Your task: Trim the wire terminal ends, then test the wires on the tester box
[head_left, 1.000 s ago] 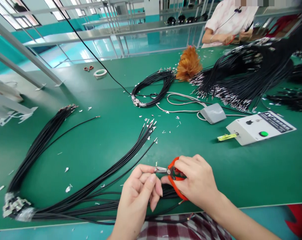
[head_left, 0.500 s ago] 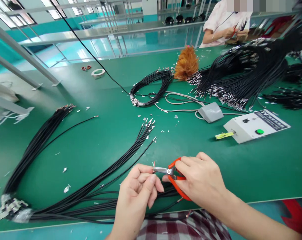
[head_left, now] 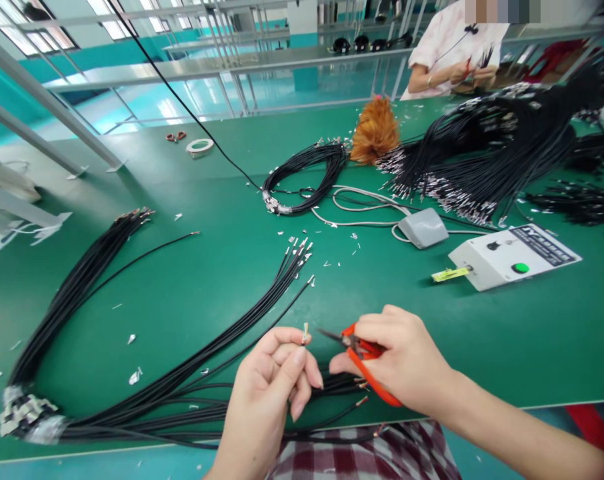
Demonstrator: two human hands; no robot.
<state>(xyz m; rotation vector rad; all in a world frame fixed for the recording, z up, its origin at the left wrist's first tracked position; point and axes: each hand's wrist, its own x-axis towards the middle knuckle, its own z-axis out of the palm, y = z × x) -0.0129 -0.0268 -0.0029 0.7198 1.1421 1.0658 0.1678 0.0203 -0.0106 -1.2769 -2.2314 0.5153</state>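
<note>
Between its thumb and fingers, my left hand (head_left: pixel 272 377) pinches the end of a black cable, whose thin coloured wires (head_left: pixel 305 329) stick up past the fingertips. My right hand (head_left: pixel 397 353) is wrapped round the red handles of a pair of scissors (head_left: pixel 349 340). Their pointed blades aim left, a short gap away from the wires. Under both hands run loose black cables (head_left: pixel 202 407) from a taped bundle. More cables of that bundle (head_left: pixel 252 310) fan out to the upper right, with stripped white ends. How the held cable runs behind my left hand is hidden.
A coiled cable bundle (head_left: pixel 307 177), an orange fluffy duster (head_left: pixel 375 132) and a heap of black cables (head_left: pixel 487 147) lie farther back. At right sit a grey pedal-like piece (head_left: pixel 423 228) and a white box (head_left: pixel 512 257) with a green button. Across the table a person (head_left: pixel 455 57) works.
The scissors have moved right, away from the wires, and their blades no longer touch them. My left hand stays nearly in place with the cable end. The view has shifted slightly.
</note>
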